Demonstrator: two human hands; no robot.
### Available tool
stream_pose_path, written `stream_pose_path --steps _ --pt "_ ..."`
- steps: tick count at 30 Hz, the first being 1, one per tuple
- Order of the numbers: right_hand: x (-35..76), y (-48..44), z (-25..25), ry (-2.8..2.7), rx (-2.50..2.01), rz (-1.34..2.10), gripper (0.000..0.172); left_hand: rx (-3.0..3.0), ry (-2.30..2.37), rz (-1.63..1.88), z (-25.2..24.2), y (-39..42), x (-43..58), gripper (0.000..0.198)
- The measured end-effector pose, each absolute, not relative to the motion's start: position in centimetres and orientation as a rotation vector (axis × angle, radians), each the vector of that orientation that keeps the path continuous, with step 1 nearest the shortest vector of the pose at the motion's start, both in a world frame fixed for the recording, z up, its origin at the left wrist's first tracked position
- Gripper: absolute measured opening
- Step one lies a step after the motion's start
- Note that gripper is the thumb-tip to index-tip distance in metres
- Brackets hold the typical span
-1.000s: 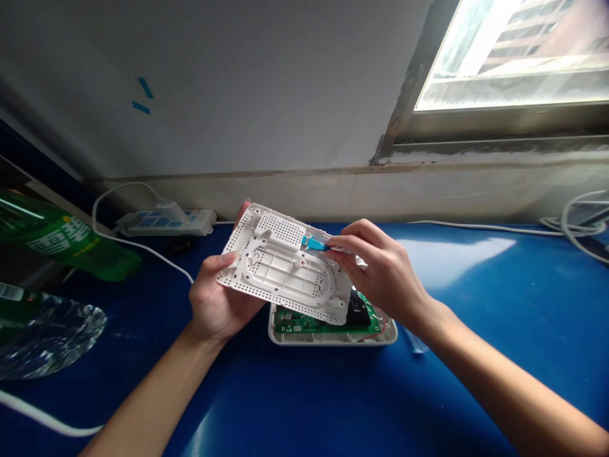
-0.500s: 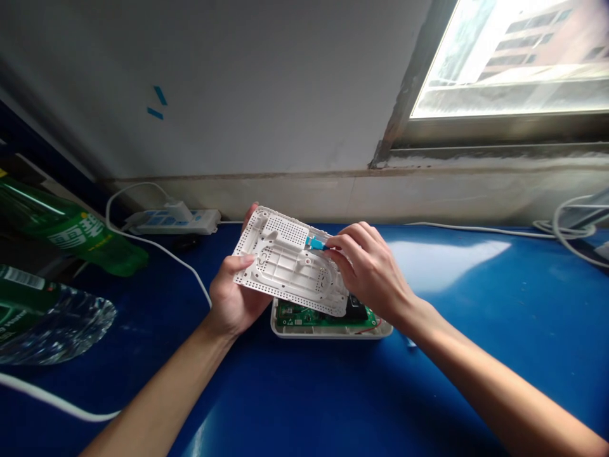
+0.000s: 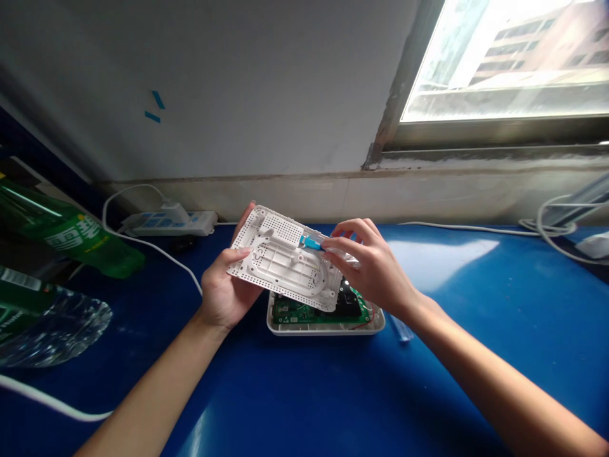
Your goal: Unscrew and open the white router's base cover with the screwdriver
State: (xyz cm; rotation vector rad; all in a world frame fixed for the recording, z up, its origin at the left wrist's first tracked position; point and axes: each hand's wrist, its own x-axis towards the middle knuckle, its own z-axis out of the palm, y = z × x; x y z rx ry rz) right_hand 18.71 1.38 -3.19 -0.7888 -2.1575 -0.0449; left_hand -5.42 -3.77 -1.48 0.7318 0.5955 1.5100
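A white perforated plastic cover (image 3: 280,266), tilted with its ribbed inner side toward me, is held at its left edge by my left hand (image 3: 228,279), thumb on top. A small blue connector (image 3: 311,243) lies at the cover's upper right part. My right hand (image 3: 375,266) pinches the connector's right end between thumb and index finger, its other fingers loosely curled. Below the cover sits an open white device housing (image 3: 328,330) with a green circuit board (image 3: 304,315), a black part and a thin red wire. The cover hides the housing's upper left part.
A clear plastic piece (image 3: 402,329) lies right of the housing. Green bottles (image 3: 95,241) lie at the left, one labelled. A power strip (image 3: 190,222) with a white plug and cable stands by the wall. White cables (image 3: 547,235) lie at the back right.
The view has shifted slightly. My right fingers have spread a little around the connector. More of the housing's black part and of the clear plastic piece shows now.
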Motion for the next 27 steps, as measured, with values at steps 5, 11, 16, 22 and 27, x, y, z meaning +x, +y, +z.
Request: stream_pose_path --steps 5,11,16,22,27 --pt "20.8 0.3 -4.1 -2.12 -0.875 0.205 0.038 0.734 0.628 1.52 -1.3 -3.6 -6.2 0.081" --pt "21.4 -0.6 -4.8 -1.938 -0.988 0.553 0.052 0.753 0.661 1.526 -1.4 -3.6 -6.3 0.083" --pt "21.0 -0.9 -5.2 -1.841 -0.918 0.754 0.052 0.777 0.703 1.519 -1.5 -3.7 -6.5 0.082" --pt "20.9 -0.6 -5.9 -1.792 -0.947 0.835 0.052 0.818 0.715 1.524 -1.7 -3.7 -6.9 0.081" --pt "21.0 -0.8 -5.9 -1.763 -0.935 0.868 0.05 0.817 0.71 1.519 -1.6 -3.8 -6.8 0.081"
